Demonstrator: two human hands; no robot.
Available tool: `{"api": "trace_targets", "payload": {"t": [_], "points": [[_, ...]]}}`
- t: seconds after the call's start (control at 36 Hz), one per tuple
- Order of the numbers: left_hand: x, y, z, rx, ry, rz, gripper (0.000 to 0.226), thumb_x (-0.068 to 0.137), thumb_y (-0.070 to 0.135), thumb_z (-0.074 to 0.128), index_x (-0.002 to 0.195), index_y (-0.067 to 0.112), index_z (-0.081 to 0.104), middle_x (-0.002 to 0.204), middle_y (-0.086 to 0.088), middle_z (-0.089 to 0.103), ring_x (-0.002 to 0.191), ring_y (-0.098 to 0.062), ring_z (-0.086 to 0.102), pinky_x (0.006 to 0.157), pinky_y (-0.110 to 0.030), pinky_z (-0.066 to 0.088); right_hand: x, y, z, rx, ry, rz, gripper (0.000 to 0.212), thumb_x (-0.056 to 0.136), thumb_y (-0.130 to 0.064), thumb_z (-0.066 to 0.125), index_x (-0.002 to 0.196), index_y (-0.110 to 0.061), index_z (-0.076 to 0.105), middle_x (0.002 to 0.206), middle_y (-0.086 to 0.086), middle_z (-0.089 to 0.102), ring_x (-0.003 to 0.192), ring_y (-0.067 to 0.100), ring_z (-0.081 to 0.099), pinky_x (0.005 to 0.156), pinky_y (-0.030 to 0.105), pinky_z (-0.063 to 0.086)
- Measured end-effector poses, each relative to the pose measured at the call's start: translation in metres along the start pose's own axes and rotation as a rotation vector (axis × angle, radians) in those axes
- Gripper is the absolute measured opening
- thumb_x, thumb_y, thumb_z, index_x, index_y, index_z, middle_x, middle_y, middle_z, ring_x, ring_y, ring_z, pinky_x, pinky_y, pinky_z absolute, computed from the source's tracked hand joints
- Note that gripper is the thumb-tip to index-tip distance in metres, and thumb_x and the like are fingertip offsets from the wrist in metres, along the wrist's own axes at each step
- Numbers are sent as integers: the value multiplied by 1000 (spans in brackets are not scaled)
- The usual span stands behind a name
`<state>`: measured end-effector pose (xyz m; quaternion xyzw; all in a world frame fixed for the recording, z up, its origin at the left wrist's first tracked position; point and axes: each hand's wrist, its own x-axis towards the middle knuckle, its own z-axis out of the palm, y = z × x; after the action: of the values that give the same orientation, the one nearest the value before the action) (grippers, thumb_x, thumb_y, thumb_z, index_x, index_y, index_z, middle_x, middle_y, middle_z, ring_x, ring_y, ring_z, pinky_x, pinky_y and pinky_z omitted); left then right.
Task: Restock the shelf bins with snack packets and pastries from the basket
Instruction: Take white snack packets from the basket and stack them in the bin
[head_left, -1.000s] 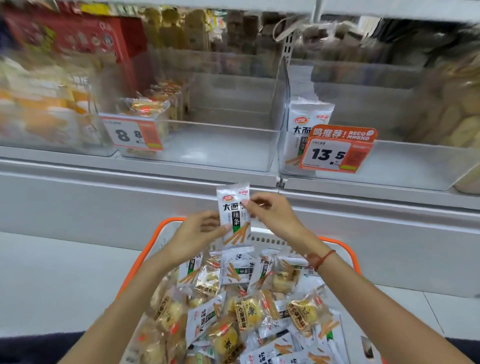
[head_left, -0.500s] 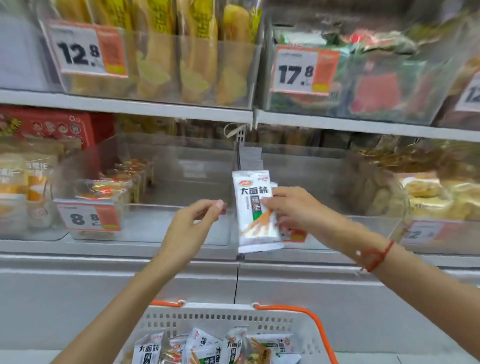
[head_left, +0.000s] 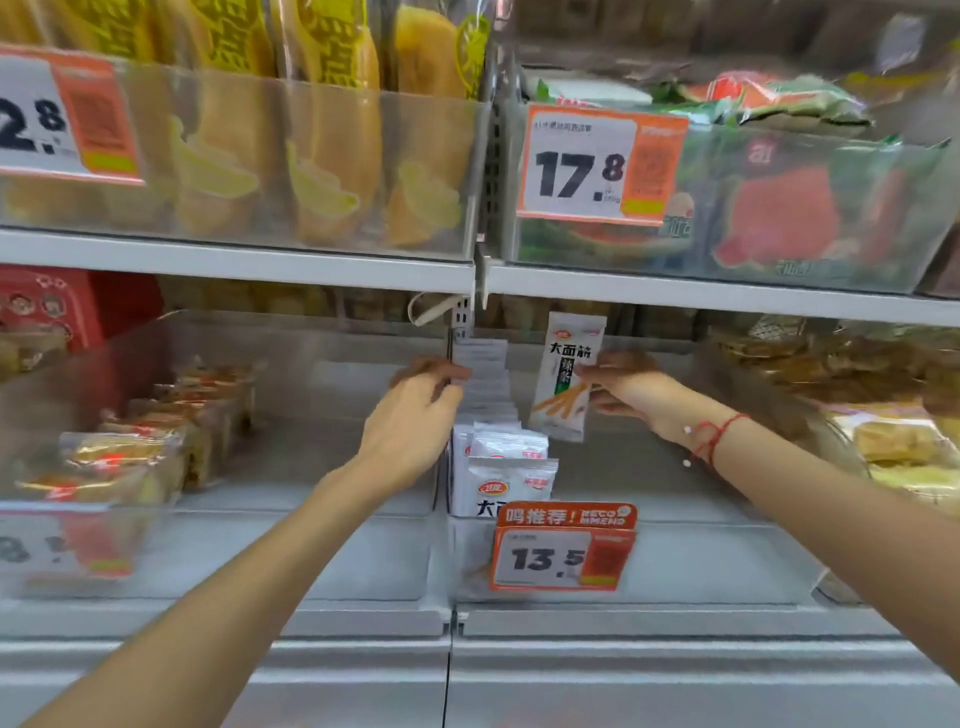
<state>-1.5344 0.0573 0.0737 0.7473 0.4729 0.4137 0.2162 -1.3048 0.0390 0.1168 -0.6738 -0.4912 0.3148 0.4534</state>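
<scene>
White glossy plastic snack packet, smooth film; clear rigid plastic shelf bin, slightly hazy walls; grey matt metal shelf edge; orange-white paper price tag; red thread wrist cord.

Both forearms are bare from the near edge of the view up to the hands, with no sleeves showing. The left hand wears nothing: no ring, watch or band is visible. The right hand is likewise bare, but its wrist carries a thin red string bracelet, knotted, with loose ends and a couple of small pale beads hanging from it.
</scene>
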Motion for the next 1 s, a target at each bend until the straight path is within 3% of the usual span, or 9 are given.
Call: {"api": "trace_targets", "payload": {"t": [0.11, 0.17, 0.28, 0.44, 0.61, 0.69, 0.78, 1.0], "points": [[-2, -8, 7, -257, -7, 13, 25, 92, 35, 35, 92, 46, 57, 126, 12, 53, 119, -7, 48, 102, -30, 37, 43, 6, 17, -79, 44, -44, 22, 97, -15, 55, 117, -7, 57, 121, 16, 63, 110, 32, 63, 88, 35, 52], [-1, -9, 8, -294, -5, 12, 28, 84, 38, 33, 90, 46, 58, 124, 12, 52, 116, -4, 48, 100, -28, 36, 58, 11, 27, -169, 19, -76, 20, 96, -13, 55, 115, -7, 57, 121, 15, 63, 109, 31, 63, 84, 33, 53], [0, -12, 9, -301, -10, 27, 31, 100, 24, 38, 91, 41, 61, 125, 12, 52, 116, -4, 48, 96, -23, 34, 79, 30, 44, -316, 17, -96, 14, 93, -15, 60, 106, -9, 62, 115, 16, 67, 96, 29, 66, 85, 39, 55], [-1, -13, 10, -338, -11, 10, 32, 82, 42, 32, 91, 43, 62, 125, 15, 53, 118, -2, 49, 101, -28, 37, 86, 55, 50, -706, 146, -207, 37, 92, -35, 61, 115, -6, 63, 117, 12, 66, 101, 31, 64, 84, 37, 53], [-1, -12, 10, -357, -13, 15, 31, 81, 42, 32, 89, 45, 62, 125, 17, 53, 114, 2, 48, 92, -18, 33, 105, 70, 55, -475, 105, -125, 33, 88, -30, 67, 108, -4, 68, 109, 14, 70, 89, 29, 70, 83, 39, 57], [0, -14, 10, -342, -5, 22, 32, 81, 41, 32, 90, 44, 63, 124, 19, 53, 116, 2, 47, 96, -24, 33, 110, 74, 60, -421, 79, -105, 38, 88, -38, 66, 106, -4, 65, 101, 11, 72, 78, 24, 70, 76, 34, 58], [0, -13, 10, -336, 3, 26, 32, 81, 40, 33, 90, 43, 63, 123, 21, 52, 118, 1, 47, 99, -27, 34, 116, 79, 66, -386, 96, -108, 58, 82, -54, 65, 114, -6, 58, 101, 10, 71, 79, 25, 71, 75, 40, 60], [0, -14, 10, -333, 2, 22, 32, 82, 41, 33, 91, 42, 64, 123, 20, 52, 119, -1, 47, 100, -26, 33, 119, 77, 65, -399, 108, -89, 54, 86, -52, 62, 119, -11, 53, 106, 8, 69, 76, 23, 71, 70, 38, 60]]}}
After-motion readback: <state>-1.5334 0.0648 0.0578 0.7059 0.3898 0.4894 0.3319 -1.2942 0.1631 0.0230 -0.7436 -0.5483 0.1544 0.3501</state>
